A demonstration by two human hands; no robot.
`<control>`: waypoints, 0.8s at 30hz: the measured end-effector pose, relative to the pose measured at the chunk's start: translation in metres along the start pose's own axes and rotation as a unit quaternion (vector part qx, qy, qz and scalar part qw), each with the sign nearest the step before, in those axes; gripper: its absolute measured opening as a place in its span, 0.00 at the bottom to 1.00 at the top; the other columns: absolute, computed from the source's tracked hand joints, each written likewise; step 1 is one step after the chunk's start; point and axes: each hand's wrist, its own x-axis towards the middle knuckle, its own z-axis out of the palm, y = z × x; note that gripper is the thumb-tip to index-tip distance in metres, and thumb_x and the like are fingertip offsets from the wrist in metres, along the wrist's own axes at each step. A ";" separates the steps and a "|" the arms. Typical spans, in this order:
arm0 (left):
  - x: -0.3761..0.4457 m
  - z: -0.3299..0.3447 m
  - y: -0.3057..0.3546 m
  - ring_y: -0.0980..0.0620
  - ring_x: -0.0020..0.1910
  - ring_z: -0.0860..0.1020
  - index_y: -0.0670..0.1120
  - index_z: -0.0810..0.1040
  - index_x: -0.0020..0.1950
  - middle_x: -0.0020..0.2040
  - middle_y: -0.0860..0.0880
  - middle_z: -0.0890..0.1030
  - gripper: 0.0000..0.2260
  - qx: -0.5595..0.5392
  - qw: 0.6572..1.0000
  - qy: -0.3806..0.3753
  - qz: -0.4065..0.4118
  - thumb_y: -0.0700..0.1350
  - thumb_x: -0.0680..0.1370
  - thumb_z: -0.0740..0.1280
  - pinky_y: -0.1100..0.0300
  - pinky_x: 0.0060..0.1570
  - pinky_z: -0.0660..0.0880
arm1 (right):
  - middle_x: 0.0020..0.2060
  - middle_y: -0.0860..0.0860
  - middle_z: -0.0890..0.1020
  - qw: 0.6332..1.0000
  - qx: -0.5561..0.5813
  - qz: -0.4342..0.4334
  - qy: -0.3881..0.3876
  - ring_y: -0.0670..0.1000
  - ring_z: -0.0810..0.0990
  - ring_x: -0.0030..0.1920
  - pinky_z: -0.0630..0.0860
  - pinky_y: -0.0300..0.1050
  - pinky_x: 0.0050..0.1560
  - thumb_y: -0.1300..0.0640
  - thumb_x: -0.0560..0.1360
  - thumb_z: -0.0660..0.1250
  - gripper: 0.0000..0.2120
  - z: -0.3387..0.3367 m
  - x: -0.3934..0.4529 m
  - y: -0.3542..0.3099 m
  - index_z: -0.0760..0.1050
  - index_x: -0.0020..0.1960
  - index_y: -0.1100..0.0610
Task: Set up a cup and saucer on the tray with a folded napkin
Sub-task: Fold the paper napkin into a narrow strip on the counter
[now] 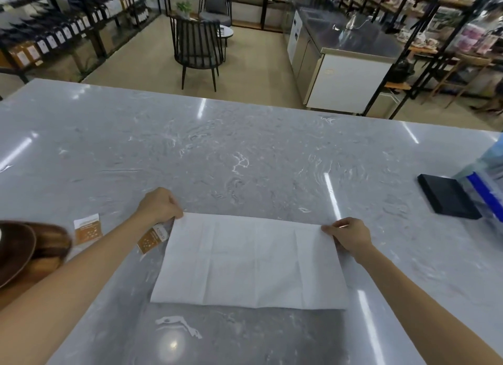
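Observation:
A white paper napkin (250, 261) lies spread flat on the grey marble counter (245, 160), showing crease lines. My left hand (160, 205) pinches its far left corner. My right hand (348, 235) pinches its far right corner. At the far left edge of the view sits a brown wooden tray (51, 245) with a dark brown saucer (13, 253) on it, both only partly visible. No cup is in view.
Two orange-and-white sachets (87, 227) (151, 238) lie left of the napkin, one partly under my left forearm. A black flat box (447, 198) and a clear plastic container with a blue part (487, 182) stand at the right. Chairs and shelves lie beyond the counter.

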 end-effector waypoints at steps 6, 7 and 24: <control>-0.024 0.031 0.015 0.42 0.54 0.81 0.47 0.82 0.50 0.54 0.44 0.83 0.08 0.152 0.977 0.050 0.143 0.39 0.73 0.69 0.52 0.52 0.79 | 0.56 0.54 0.81 0.955 -0.239 -0.164 0.062 0.59 0.80 0.56 0.77 0.50 0.50 0.56 0.78 0.66 0.08 0.027 -0.044 -0.029 0.79 0.57 0.53; -0.035 0.044 0.021 0.42 0.56 0.80 0.47 0.82 0.53 0.55 0.45 0.82 0.08 0.144 0.971 0.054 0.181 0.42 0.75 0.68 0.51 0.54 0.78 | 0.59 0.55 0.80 0.944 -0.242 -0.215 0.060 0.59 0.78 0.60 0.77 0.51 0.52 0.55 0.79 0.65 0.11 0.039 -0.060 -0.036 0.79 0.60 0.54; -0.105 0.145 -0.023 0.49 0.82 0.50 0.54 0.52 0.82 0.83 0.54 0.53 0.30 0.231 0.935 0.076 0.259 0.63 0.82 0.47 0.46 0.80 0.51 | 0.83 0.46 0.43 0.915 -0.292 -0.276 -0.025 0.49 0.41 0.83 0.41 0.53 0.82 0.38 0.84 0.42 0.33 0.144 -0.158 -0.009 0.40 0.84 0.51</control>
